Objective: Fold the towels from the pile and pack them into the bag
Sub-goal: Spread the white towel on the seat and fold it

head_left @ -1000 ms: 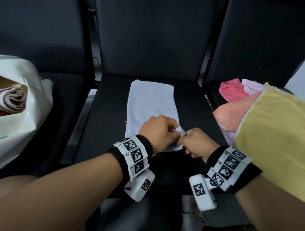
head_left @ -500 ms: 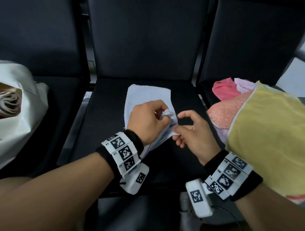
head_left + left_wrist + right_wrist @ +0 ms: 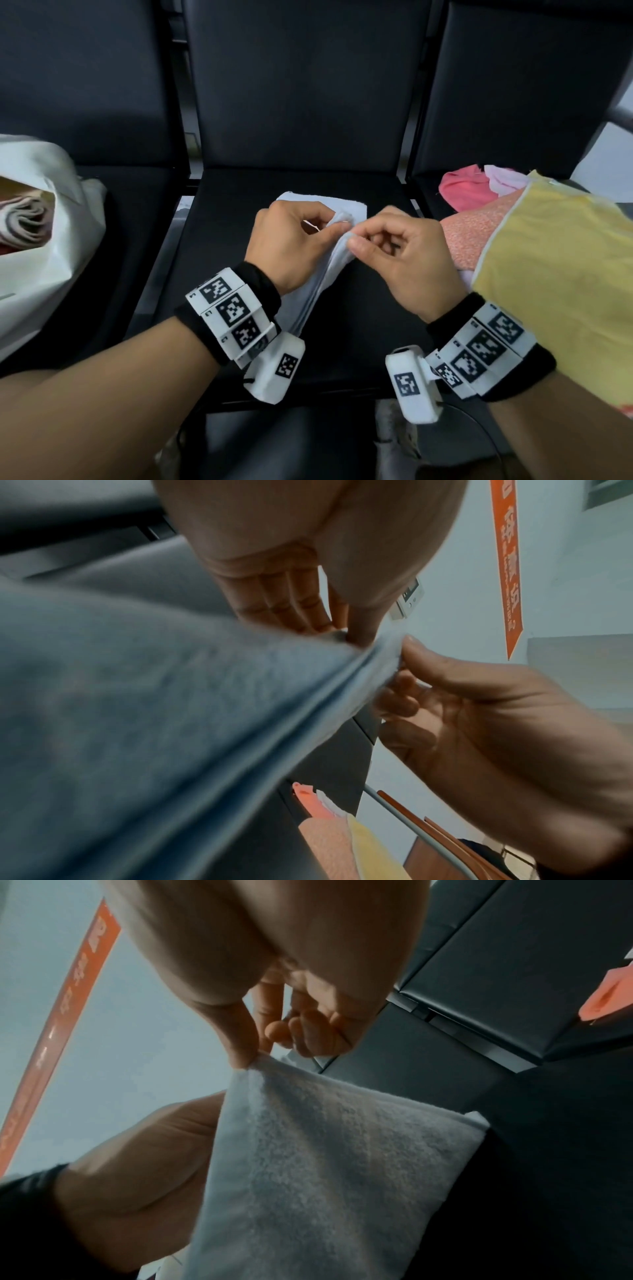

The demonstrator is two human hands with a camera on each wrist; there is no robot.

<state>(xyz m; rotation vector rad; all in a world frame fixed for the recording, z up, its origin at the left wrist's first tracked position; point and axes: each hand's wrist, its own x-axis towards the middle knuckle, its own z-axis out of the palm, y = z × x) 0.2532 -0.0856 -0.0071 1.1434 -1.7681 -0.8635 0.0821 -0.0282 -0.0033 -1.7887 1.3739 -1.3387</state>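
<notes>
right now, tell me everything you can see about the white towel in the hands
The white towel is a small, plain cloth with a fuzzy terry-like nap and no visible pattern. Its near end is lifted and bunched, pinched by the left hand and the right hand close together at the top edge. From there it hangs in soft folds, while its far end lies flat on the black middle seat. Nothing else touches it.

Both hands — left hand point(image 3: 294, 240) and right hand point(image 3: 404, 260) — pinch the raised end of the white towel point(image 3: 330, 270) above the middle seat point(image 3: 219, 260), its far end resting flat.
</notes>
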